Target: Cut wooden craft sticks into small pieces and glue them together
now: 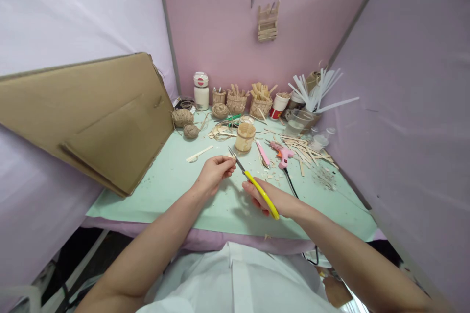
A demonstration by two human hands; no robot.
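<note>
Yellow-handled scissors are gripped in my right hand, their blades pointing up and left. My left hand is closed in a pinch right beside the blades. Whatever is between its fingertips is too small to make out. Just beyond the blades stands a small round cup made of pale wooden strips. A pink utility knife lies to the right of the cup, and a pink glue gun rests farther right. Left of the cup is a pale flat stick.
Cardboard leans at the left. Twine balls, stick-filled baskets, a white bottle and a container of white glue sticks line the back. Loose wooden strips cover the right side. The glue gun's black cord runs toward the front edge.
</note>
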